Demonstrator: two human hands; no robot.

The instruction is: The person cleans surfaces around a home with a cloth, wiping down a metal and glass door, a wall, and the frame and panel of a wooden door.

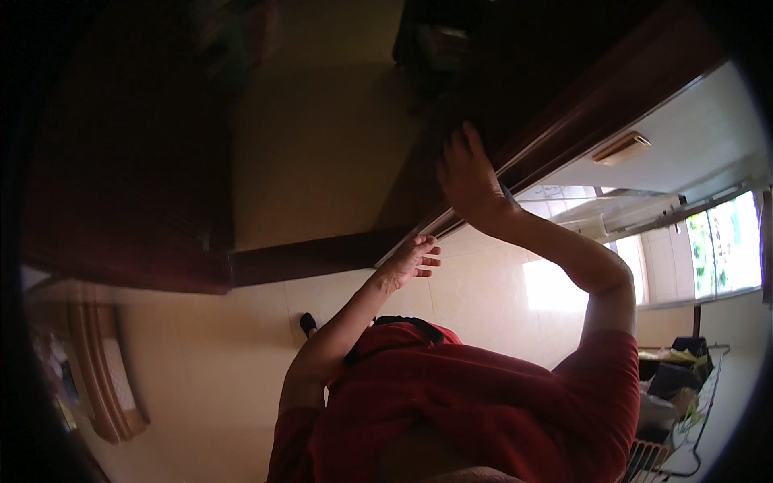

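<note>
My left hand (410, 264) is in front of my body at a doorway, with its fingers spread and nothing in them. It is close to the lower end of a dark wooden door frame (543, 158). Higher up, my right hand (472, 178) reaches across the frame into the dark room beyond. Its fingers are extended and slightly apart, and I see no object in them. Shadow hides whether the fingertips touch the wall or the frame. A dark wooden door (139, 199) stands to the left of the opening.
A dark threshold strip (302, 258) crosses the pale tiled floor (211, 350). Wooden furniture with a light cushion (112, 368) stands at the lower left. At the right are a wall-mounted switch plate (622, 148), a bright window (724, 247) and a wire rack (715, 386) with mixed items.
</note>
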